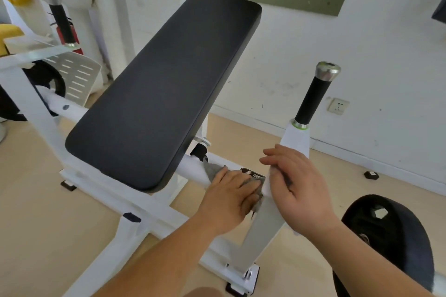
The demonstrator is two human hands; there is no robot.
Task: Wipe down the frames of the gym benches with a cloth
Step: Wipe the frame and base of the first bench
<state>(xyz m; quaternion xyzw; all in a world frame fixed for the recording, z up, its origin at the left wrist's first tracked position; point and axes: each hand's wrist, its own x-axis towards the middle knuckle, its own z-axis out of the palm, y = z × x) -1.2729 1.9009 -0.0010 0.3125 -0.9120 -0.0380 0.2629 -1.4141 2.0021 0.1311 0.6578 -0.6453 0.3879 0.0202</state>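
A gym bench with a black pad stands on a white steel frame. A grey cloth lies on the frame's white crossbar, just right of the pad. My left hand presses flat on the cloth, fingers pointing right and covering most of it. My right hand rests on the white upright arm of the frame, fingers laid over it beside a black logo sticker. Above that arm rises a black handle with a chrome cap.
A black round seat sits at the lower right. Another white machine with a black handle and a perforated plate stands at the left. A white wall with a socket is behind. The floor is tan.
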